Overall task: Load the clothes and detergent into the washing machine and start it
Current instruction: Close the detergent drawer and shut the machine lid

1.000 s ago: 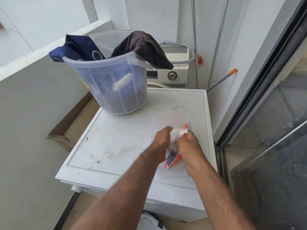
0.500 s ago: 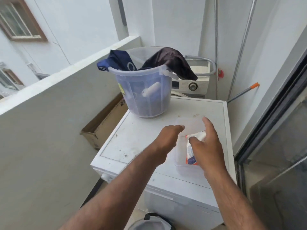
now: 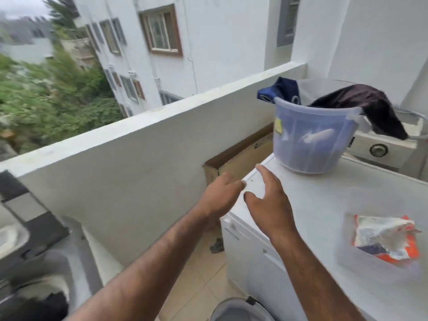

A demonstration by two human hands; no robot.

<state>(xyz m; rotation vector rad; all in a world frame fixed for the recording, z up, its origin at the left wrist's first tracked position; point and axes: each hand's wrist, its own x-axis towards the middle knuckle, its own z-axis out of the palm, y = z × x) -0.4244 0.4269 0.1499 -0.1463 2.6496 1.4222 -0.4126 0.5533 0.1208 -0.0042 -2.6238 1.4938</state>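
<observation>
Now both my hands are empty, fingers spread: left hand (image 3: pixel 222 195) off the washer's (image 3: pixel 324 205) left edge, right hand (image 3: pixel 268 202) over its top. Detergent packet (image 3: pixel 386 239) lies near right; bucket (image 3: pixel 310 137) of clothes (image 3: pixel 361 103) stands far.

Bucket (image 3: pixel 310 137) and detergent packet (image 3: pixel 386 239) flank bare top.
</observation>
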